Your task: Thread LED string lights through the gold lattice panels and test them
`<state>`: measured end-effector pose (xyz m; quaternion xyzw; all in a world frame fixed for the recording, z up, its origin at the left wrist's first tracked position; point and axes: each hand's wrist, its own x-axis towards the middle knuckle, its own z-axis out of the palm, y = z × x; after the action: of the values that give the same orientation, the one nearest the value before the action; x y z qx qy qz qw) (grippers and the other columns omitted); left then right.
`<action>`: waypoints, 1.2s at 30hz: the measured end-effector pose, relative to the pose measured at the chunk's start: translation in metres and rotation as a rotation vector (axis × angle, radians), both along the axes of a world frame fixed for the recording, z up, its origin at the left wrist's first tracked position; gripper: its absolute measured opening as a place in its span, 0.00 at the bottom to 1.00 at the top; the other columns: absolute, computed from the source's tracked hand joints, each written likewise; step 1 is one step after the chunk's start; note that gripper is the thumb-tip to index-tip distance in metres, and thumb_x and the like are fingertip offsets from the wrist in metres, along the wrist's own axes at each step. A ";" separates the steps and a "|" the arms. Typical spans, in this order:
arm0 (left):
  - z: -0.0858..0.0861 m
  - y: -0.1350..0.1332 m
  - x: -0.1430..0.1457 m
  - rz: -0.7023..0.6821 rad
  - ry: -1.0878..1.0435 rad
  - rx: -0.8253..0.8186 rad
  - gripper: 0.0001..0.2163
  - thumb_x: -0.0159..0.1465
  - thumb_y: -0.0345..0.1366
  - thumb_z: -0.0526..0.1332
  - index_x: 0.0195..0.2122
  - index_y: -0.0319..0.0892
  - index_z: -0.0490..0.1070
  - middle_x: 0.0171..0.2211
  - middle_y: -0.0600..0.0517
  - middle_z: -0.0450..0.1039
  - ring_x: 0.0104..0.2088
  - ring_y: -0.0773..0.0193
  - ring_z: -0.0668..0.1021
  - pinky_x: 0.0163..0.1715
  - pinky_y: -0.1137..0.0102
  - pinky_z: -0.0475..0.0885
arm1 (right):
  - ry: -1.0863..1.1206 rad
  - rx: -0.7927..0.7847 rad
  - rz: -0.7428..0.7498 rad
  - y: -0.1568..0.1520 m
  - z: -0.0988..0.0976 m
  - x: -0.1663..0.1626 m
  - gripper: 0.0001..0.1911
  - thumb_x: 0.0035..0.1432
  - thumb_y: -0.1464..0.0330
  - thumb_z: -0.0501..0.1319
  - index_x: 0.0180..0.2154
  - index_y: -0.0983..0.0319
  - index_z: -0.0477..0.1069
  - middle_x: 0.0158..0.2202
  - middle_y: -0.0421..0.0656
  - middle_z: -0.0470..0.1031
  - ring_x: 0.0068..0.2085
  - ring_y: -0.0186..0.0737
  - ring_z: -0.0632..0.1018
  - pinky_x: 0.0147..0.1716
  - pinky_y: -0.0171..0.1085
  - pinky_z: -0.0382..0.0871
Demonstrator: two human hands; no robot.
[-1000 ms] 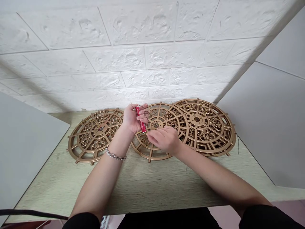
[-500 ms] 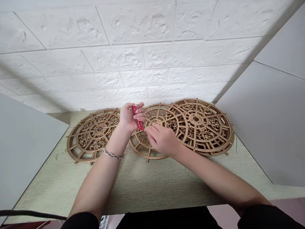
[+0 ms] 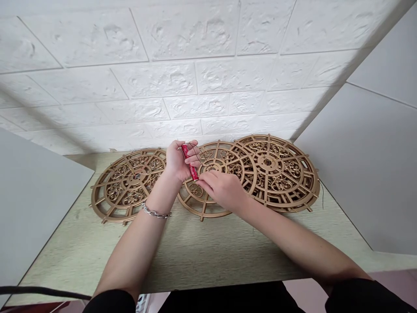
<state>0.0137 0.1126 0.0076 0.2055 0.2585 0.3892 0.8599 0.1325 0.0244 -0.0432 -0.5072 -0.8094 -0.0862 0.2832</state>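
A slim red battery [image 3: 190,161] lies across the fingers of my left hand [image 3: 177,161], which is closed around it palm up. My right hand [image 3: 224,187] pinches a thin dark wire [image 3: 202,157] at the battery's lower end; the wire arcs up to the battery's top end. Exactly how the wire meets each end is too small to make out. Beneath both hands lies a gold openwork disc [image 3: 208,214] with scroll patterns, partly hidden by my right hand.
Another gold disc [image 3: 107,208] lies to the left, and a stack of similar discs [image 3: 295,182] to the right, overlapping the middle one. A thin black wire [image 3: 322,195] hangs off the stack. White brick-pattern wall [image 3: 215,78] stands behind; grey panels [image 3: 365,174] flank the table [image 3: 195,252].
My left hand and the battery have shifted very slightly to the right. My right hand stays at the battery's lower end, its fingers a little changed.
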 end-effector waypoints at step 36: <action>-0.003 0.014 -0.011 0.007 0.403 0.300 0.08 0.50 0.32 0.49 0.24 0.37 0.66 0.14 0.56 0.55 0.08 0.76 0.53 0.06 0.79 0.50 | -0.010 -0.477 -0.034 0.005 0.051 0.048 0.09 0.55 0.61 0.59 0.30 0.60 0.70 0.23 0.38 0.71 0.25 0.34 0.70 0.22 0.31 0.52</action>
<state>0.0027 0.1261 0.0050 0.4033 0.3650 0.3772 0.7496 0.1801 0.0293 0.0074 -0.5729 -0.7996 0.1000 0.1501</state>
